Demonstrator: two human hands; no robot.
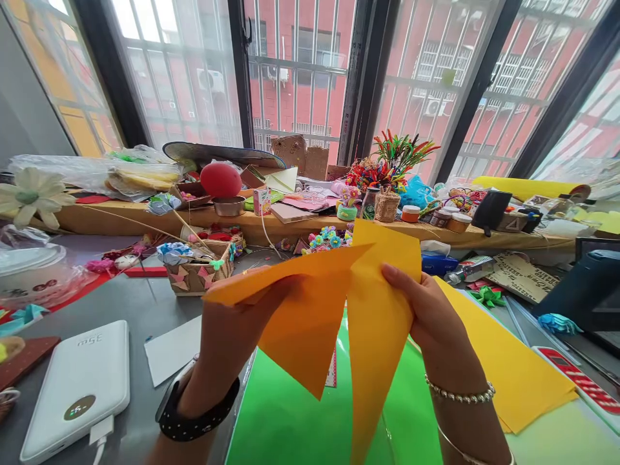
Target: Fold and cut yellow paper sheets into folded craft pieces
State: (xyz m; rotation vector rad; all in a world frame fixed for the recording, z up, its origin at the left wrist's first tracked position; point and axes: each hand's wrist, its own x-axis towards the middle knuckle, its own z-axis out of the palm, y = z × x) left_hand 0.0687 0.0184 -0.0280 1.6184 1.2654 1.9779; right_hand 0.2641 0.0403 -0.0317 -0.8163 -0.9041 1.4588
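Note:
Above the green mat, both my hands hold orange-yellow paper in the air. My left hand (pixel 232 332) grips a darker, bent orange paper part (pixel 310 323), its fingers partly hidden behind and under it. My right hand (pixel 431 307) pinches a long, pointed yellow paper part (pixel 380 316), thumb on the front. A narrow gap runs up between the two parts from below. Near the top they overlap, and I cannot tell whether they are joined there. The green mat (pixel 290 413) lies directly beneath.
More yellow sheets (pixel 508 361) lie to the right, beside a red-and-white cutter-like tool (pixel 581 378). A white power bank (pixel 80 387) with a cable and a white paper piece (pixel 174 349) lie left. A cardboard basket (pixel 194 271) stands behind. Craft supplies crowd the window ledge (pixel 310 226).

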